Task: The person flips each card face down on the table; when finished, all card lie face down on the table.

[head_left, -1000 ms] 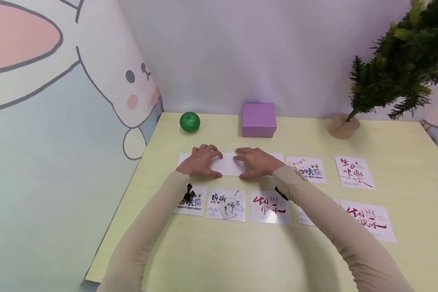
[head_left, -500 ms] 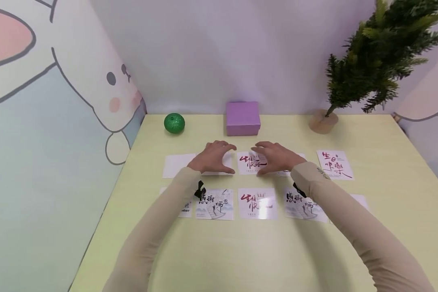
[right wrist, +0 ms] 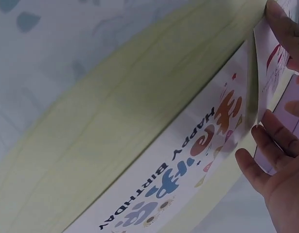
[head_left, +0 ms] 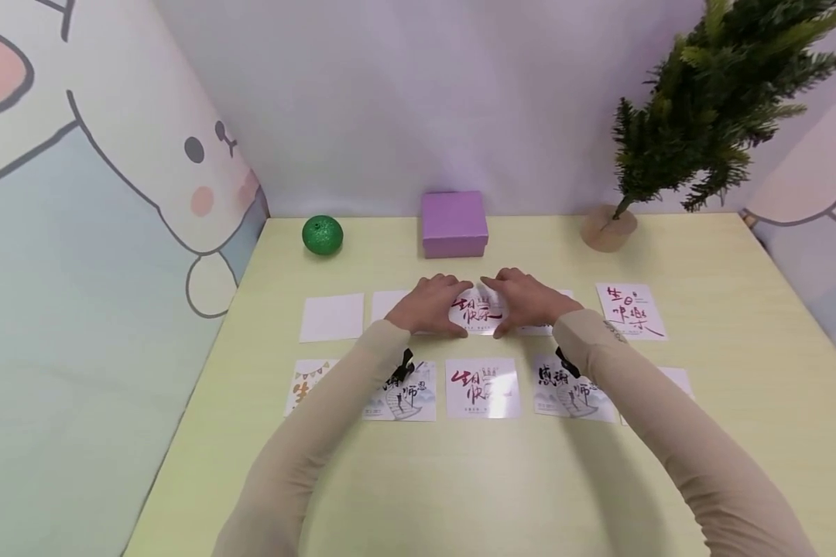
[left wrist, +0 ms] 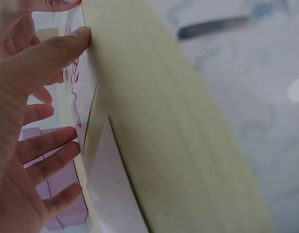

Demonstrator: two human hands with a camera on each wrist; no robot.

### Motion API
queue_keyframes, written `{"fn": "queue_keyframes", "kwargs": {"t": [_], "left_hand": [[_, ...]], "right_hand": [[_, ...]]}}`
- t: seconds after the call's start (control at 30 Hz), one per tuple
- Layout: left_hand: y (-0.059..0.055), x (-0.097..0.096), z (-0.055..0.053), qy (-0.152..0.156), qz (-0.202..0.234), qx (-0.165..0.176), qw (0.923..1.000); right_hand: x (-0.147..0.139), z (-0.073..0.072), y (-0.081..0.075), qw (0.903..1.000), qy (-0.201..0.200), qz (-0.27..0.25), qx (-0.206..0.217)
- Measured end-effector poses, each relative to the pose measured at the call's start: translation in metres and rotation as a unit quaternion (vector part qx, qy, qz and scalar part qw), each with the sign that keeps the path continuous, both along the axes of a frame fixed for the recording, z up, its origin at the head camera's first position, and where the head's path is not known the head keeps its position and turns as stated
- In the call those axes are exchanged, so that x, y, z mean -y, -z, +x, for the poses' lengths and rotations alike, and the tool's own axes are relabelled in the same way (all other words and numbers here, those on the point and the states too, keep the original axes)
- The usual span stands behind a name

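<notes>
Pale wood-grain tabletop (head_left: 474,487) meets a lilac-tinted wall (head_left: 376,100). Left hand (head_left: 428,305) and right hand (head_left: 527,302) are clamped on opposite ends of the red-lettered card (head_left: 477,309), middle of the far row: thumbs on the near edge, other fingertips at the far edge, a hold that presumably squares it and leaves its print uncovered. Left of it lie plain white cards (head_left: 332,318); right, a HAPPY BIRTHDAY card (right wrist: 188,160). Nearer, glossy printed cards (head_left: 482,389) form a second row, apparently spaced for separate handling. Beyond: lidded purple box (head_left: 454,224), glittery green ball (head_left: 323,235), artificial tree (head_left: 704,116) on round wooden base (head_left: 609,230).
</notes>
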State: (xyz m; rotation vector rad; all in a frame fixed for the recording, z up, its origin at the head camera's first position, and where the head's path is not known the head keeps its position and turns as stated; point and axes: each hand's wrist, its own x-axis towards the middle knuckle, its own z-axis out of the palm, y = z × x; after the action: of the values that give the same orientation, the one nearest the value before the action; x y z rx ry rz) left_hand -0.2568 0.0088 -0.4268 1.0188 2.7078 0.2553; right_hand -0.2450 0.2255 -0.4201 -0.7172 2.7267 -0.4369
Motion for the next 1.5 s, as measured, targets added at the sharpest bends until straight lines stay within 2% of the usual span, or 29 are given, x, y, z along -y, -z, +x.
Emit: {"fn": "queue_keyframes", "kwargs": {"t": [0.23, 0.5, 0.87, 1.2, 1.5], "left_hand": [[-0.002, -0.002, -0.001, 0.003, 0.005, 0.001, 1.0000], [-0.008, -0.005, -0.003, 0.004, -0.009, -0.011, 0.9999], [-0.027, -0.017, -0.002, 0.013, 0.006, -0.035, 0.9993], [-0.040, -0.016, -0.002, 0.024, -0.005, -0.044, 0.9987], [-0.056, -0.017, -0.001, 0.030, 0.011, -0.057, 0.9979]], "right_hand": [[-0.004, 0.004, 0.001, 0.9999, -0.007, 0.011, -0.010], [-0.007, 0.004, 0.004, 0.9994, -0.003, -0.017, -0.029], [-0.013, 0.009, -0.021, 0.9970, 0.012, -0.055, -0.053], [-0.011, 0.011, -0.032, 0.9958, 0.004, -0.054, -0.073], [-0.009, 0.013, -0.046, 0.9943, 0.006, -0.057, -0.090]]}}
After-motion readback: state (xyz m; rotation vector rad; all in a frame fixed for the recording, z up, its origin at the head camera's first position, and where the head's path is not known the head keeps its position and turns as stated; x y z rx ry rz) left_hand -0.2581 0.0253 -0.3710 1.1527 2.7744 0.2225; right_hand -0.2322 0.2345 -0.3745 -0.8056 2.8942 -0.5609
